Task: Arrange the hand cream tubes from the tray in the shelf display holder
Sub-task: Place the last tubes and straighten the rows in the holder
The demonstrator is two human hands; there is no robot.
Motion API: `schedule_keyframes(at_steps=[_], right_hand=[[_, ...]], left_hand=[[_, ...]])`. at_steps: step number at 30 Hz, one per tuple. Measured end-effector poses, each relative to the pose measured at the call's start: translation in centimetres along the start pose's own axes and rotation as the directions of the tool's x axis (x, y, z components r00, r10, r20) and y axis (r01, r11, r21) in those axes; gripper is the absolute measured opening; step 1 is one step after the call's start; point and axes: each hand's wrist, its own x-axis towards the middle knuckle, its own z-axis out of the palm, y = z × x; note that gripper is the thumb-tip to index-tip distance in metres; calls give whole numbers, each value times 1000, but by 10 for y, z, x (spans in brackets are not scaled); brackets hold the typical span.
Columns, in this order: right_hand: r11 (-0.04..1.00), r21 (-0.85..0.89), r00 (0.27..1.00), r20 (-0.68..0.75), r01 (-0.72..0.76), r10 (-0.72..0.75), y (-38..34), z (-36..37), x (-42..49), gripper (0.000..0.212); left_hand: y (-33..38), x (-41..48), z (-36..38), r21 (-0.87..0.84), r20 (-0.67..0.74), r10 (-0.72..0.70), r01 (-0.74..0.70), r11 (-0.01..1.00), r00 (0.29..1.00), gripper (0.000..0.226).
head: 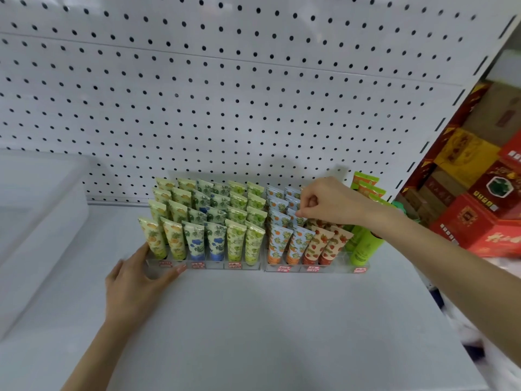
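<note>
Two clear display holders point(315, 268) stand side by side at the back of the white shelf, filled with several rows of upright hand cream tubes point(215, 241). My right hand point(328, 201) reaches over the right holder and pinches the top edge of a light-blue, orange-patterned tube point(297, 218) in the third row. My left hand point(141, 280) rests with straight fingers against the front left corner of the left holder. Strawberry-patterned tubes point(324, 244) stand to the right of the orange ones, partly hidden by my right hand.
A white tray point(42, 221) sits at the far left of the shelf. Green bottles point(363, 249) stand in the right end of the holder. Red and yellow boxes point(485, 198) are stacked beyond the shelf's right upright. A pegboard wall point(225, 94) backs the shelf.
</note>
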Motion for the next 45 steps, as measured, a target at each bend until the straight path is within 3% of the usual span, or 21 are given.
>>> schedule_keyframes(at_steps=[5, 14, 22, 26, 31, 40, 45], right_hand=[[999, 38, 998, -63, -13, 15, 1, -16, -9, 29], [1000, 21, 995, -95, -20, 22, 19, -43, -62, 8], [983, -185, 993, -120, -2, -20, 27, -32, -66, 9], [978, -207, 987, -160, -16, -17, 30, -43, -51, 8], [973, -217, 995, -86, -75, 57, 40, -53, -22, 10], [990, -123, 998, -15, -67, 66, 37, -54, 13, 10], [986, -131, 985, 120, -105, 120, 44, -55, 23, 14]], left_hand=[[0, 0, 0, -8, -1, -8, 7, 1000, 1000, 67], [-1, 1, 1, 12, 8, 0, 0, 1000, 1000, 68], [0, 1, 2, 19, 3, -4, 4, 1000, 1000, 66], [-3, 2, 2, 34, 10, -8, 7, 999, 1000, 70], [-1, 1, 2, 37, -2, -2, 3, 999, 1000, 70], [-7, 5, 5, 31, -8, -1, 1, 1000, 1000, 66], [-12, 8, 8, 49, -11, -11, 12, 999, 1000, 64]])
